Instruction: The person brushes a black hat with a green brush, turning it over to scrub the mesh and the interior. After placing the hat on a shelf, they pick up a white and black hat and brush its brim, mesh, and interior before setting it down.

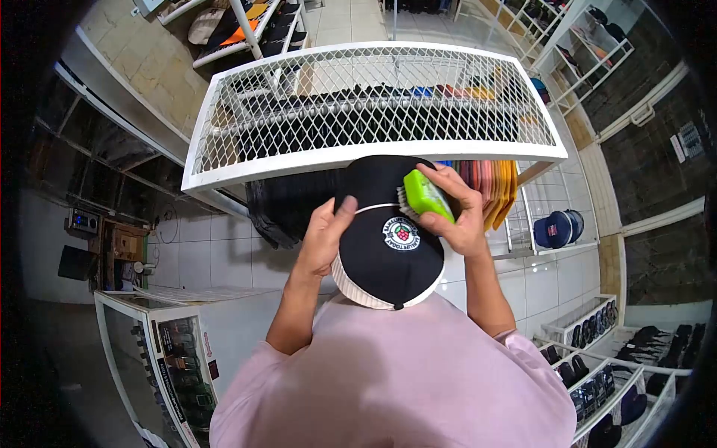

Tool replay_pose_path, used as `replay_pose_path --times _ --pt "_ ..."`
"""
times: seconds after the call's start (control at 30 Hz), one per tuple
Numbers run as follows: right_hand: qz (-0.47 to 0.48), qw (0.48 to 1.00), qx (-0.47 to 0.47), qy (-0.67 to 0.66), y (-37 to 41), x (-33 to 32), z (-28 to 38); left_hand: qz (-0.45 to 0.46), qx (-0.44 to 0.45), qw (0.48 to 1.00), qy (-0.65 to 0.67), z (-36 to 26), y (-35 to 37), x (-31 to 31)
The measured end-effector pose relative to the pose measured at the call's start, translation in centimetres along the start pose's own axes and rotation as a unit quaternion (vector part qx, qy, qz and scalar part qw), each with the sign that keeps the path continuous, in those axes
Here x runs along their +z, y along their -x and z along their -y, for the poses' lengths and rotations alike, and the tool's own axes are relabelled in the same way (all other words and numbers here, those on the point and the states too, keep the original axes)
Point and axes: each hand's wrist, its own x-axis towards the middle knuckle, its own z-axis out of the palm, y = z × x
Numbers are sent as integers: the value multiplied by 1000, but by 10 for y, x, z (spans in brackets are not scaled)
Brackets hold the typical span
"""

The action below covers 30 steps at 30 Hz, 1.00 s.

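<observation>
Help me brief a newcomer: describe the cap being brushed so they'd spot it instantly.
Just below the big white wire-mesh rack, the left hand steadies a black cap while the right hand holds a green brush on it. Unlike the coloured caps stacked to its right, it carries a round badge with a red emblem.

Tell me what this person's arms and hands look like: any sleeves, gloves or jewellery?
The left hand and right hand are bare, with no gloves. No ring, watch or bracelet shows on the fingers or wrists in view. Both forearms are uncovered up to the elbows. Above them sit the short, loose sleeves of a pale pink shirt, plain, with no print visible.
</observation>
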Motion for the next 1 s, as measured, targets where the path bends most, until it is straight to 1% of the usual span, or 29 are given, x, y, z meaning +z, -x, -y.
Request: replay_pose_path --times 0.03,0.07,0.13,0.17,0.23,0.27,0.33,0.37,0.4,0.47,0.5,0.53,0.57,0.6,0.63,0.67,0.7,0.73,0.77,0.8,0.83,0.87,0.93,0.97,1.0 --pt "5 996 -30 87 -1 2 2 9 19 1000 8 -2 0 -2" --pt "19 994 -23 108 2 3 4 11 19 1000 6 -4 0 -3" --pt "-22 999 6 41 13 5 -5 -31 64 994 86 -11 2 -2" --pt "-22 999 3 43 21 3 -10 -33 74 992 97 -19 2 -2" --pt "-30 994 99 21 29 -1 -13 -29 86 993 74 -23 3 -3" --pt "-69 995 74 7 28 3 -12 -37 91 994 48 -16 0 -7" --pt "-64 996 -4 58 18 7 2 -36 66 997 14 -1 -6 -8" --pt "-49 995 -19 84 11 12 15 0 49 999 17 2 -5 -6" --pt "-40 995 -3 93 6 14 24 3 45 999 16 3 -3 -4" --pt "-48 996 20 67 7 9 15 -41 74 994 66 -7 -2 4" --pt "-37 996 36 79 15 6 7 -49 67 992 90 -10 -3 -3" --pt "-21 994 51 91 27 2 -4 -33 81 989 119 -13 -5 -9" --pt "0 993 70 92 38 -1 -17 -27 81 989 118 -17 -6 -17" --pt "-7 992 99 77 49 -2 -24 -23 79 990 116 -19 -5 -22" --pt "-60 992 111 19 51 2 -21 -50 47 987 148 -15 -6 -27" --pt "-114 985 123 -40 52 5 -20 -46 -4 979 200 -12 -11 -35" --pt "-148 984 95 -38 53 7 -16 -49 -28 974 219 -7 -12 -38" --pt "-159 985 57 -30 55 1 -20 -50 -52 969 236 -10 -12 -30" --pt "-154 988 23 14 53 3 -14 -33 -90 964 250 -21 -6 -16" --pt "-149 987 -12 58 50 4 -7 -51 -72 969 231 -20 -4 -13" --pt "-141 981 -50 124 48 1 -11 -37 -58 967 246 -15 -5 -19" --pt "-121 971 -94 182 40 0 -1 -22 -44 964 261 -10 -8 -25" --pt "-101 954 -144 244 29 -1 4 -18 -39 960 276 -3 -10 -30" --pt "-122 952 -149 240 24 3 2 -16 -39 956 292 2 -9 -33" --pt "-143 949 -154 235 19 7 1 -87 -46 958 271 19 -13 -50"
